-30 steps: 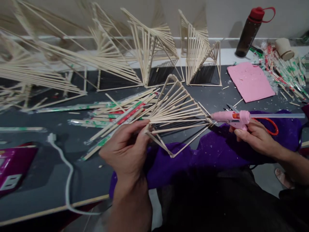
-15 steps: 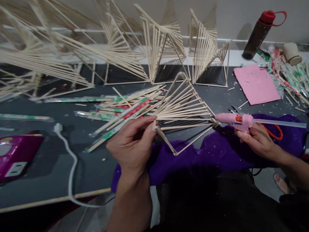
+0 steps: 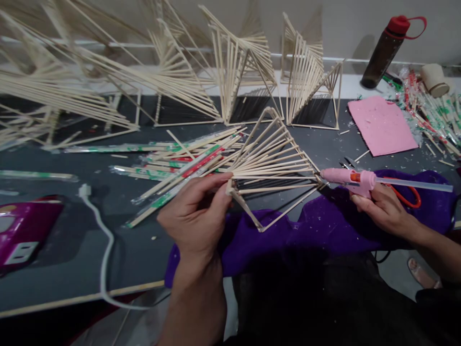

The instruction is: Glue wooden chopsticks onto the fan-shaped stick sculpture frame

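1. While the left hand point(image 3: 196, 218) pinches the near left corner of a fanned stick frame point(image 3: 272, 166) between thumb and fingertips, the frame is held tilted just above the dark table point(image 3: 108, 250); its lower corner hangs over a purple cloth point(image 3: 324, 226) at the table's near edge.
2. Closed around the grip of a pink glue gun point(image 3: 351, 179), the right hand point(image 3: 383, 211) holds it level; the nozzle points left and touches the frame's right corner; a clear glue stick point(image 3: 418, 184) juts out of the gun's back toward the right.
3. Beneath that hand, red-handled scissors point(image 3: 410, 198) lie on the cloth, partly hidden by the gun.
4. Just behind the left hand, a heap of wrapped chopsticks point(image 3: 180, 166) in green and red sleeves lies fanned on the table; the frame's far side overlaps it.
5. Along the wall stand several finished stick frames point(image 3: 241, 72), upright and side by side; more spread off to the left, blurred.
6. To the right lie a pink sheet point(image 3: 382, 125), flat on the table, a dark bottle point(image 3: 385, 45) with a red cap against the wall, a paper cup point(image 3: 434, 77) on its side, and another pile of wrapped sticks point(image 3: 437, 115).
7. At far left sits a magenta box point(image 3: 19, 230); a white cable point(image 3: 103, 240) curls from beside it over the table's front edge.
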Demonstrator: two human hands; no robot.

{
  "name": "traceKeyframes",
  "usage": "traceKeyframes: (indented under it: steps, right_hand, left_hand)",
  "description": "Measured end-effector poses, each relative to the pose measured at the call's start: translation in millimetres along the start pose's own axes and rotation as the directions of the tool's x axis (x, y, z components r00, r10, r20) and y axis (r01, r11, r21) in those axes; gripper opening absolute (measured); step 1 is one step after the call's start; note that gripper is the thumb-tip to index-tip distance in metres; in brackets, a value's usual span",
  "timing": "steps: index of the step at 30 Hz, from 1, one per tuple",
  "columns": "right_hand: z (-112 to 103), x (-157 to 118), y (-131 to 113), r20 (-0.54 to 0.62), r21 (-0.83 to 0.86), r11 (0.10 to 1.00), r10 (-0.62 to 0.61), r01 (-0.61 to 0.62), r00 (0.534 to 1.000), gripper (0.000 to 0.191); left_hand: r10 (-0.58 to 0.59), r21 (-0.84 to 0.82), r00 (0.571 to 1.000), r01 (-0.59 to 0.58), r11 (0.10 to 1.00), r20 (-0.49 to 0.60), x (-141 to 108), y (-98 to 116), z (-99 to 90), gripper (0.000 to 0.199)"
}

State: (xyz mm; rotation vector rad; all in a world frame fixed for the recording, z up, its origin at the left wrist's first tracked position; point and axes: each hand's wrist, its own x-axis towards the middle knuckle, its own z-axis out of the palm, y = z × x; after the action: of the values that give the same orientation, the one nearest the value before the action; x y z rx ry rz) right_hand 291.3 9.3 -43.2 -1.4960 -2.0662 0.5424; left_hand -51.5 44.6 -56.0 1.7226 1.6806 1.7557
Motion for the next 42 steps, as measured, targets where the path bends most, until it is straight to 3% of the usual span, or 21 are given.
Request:
traceKeyframes:
  steps: [22,37,42]
  right_hand:
    - [2.3,-0.2,-3.7,-0.007,-0.062,0.993,-0.099,0.098,0.995,0.033]
    - [3.1,-0.2,-5.3,0.059,-0.024,0.998,-0.057,0.058,0.997,0.031]
    - [4.3,0.1,-5.1,0.009,-0.039,0.995,-0.090,0.091,0.996,0.030]
  left_hand:
    - [0.014,-0.055,1.000,-0.014,0.998,0.013,-2.4,-5.7,-0.7,0.020]
    - [0.054,-0.073,0.998,-0.053,0.996,0.019,-0.8,-3.2,-0.5,0.024]
    - [0.044,-0.069,0.999,-0.043,0.997,0.017,-1.7,-5.6,0.0,0.023]
